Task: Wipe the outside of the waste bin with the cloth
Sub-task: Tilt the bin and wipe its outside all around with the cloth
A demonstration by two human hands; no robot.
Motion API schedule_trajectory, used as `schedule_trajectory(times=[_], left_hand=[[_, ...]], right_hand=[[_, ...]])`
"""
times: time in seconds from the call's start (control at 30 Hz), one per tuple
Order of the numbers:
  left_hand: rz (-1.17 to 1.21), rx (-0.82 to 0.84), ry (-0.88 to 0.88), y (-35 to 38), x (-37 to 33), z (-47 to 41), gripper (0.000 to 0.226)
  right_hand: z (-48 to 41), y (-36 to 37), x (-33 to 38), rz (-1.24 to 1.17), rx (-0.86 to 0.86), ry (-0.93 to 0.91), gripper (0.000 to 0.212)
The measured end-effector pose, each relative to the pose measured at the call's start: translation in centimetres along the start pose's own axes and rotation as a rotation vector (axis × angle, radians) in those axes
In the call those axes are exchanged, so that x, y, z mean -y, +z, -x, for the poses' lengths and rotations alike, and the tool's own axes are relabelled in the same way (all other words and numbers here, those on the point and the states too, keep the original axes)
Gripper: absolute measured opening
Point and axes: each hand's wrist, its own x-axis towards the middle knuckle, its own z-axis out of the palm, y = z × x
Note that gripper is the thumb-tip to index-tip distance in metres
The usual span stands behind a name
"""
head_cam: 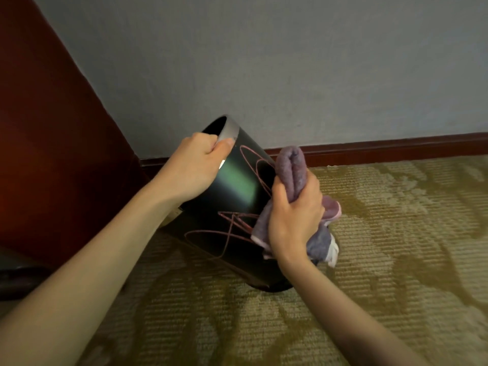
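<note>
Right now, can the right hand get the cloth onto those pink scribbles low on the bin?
Probably yes. The right hand holds the cloth against the bin beside the scribbles, nothing lies between, and the left hand tilts the bin by its rim.

The waste bin stands tilted on the carpet, its mouth toward 11 o'clock, its base toward 5. The left hand sits on its rim at 10 o'clock; the right hand, with the cloth, at 3. The wall lies behind, at 12.
</note>
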Motion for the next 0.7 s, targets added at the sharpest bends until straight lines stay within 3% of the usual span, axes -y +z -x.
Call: schedule_trajectory(times=[0.23, 0.43, 0.6, 0.7], left_hand=[[0.079, 0.041, 0.062, -1.2, 1.6, 1.5, 0.045], [0.077, 0.051, 0.067, -0.9, 1.4, 2.1, 0.047], [0.034, 0.06, 0.081, -0.4, 0.4, 2.5, 0.047], [0.024, 0.054, 0.067, -0.3, 0.0, 2.8, 0.048]], right_hand=[[0.0, 0.4, 0.3, 0.033, 0.075, -0.076, 0.046], [-3.6, 0.5, 1.0, 0.074, 0.164, -0.012, 0.018], [-7.2, 1.2, 1.5, 0.176, 0.267, 0.133, 0.035], [-7.4, 1.2, 1.4, 0.139, 0.268, 0.165, 0.034]])
